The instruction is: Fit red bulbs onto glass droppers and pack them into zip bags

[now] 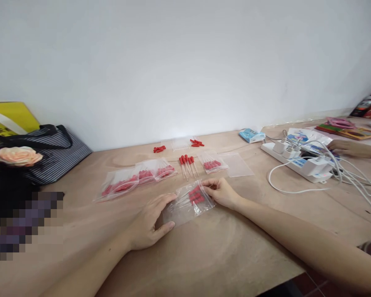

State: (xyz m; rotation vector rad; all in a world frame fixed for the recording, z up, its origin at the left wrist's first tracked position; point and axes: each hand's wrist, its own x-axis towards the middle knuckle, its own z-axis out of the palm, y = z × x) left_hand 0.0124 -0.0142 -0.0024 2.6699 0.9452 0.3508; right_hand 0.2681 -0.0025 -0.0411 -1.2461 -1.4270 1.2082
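A clear zip bag [181, 206] lies in front of me on the wooden table, holding several droppers with red rubber bulbs [196, 194] that point right. My right hand [221, 192] pinches the bag's upper right edge between thumb and fingers. At the bag's left edge rests my left hand [153, 220], thumb and fingers apart, the fingertips touching the plastic. Just beyond the bag lie several loose droppers [187, 165], red bulbs away from me. Left of them are overlapping filled zip bags [120, 185]; to the right are another filled bag [212, 163] and a flat bag [238, 165].
Red bulbs [159, 149] and more red pieces [197, 143] lie near the wall. A power strip [297, 163] with tangled white cables and a blue packet [252, 135] are on the right. Another person's hand [343, 147] reaches in there. A striped bag [62, 154] stands left.
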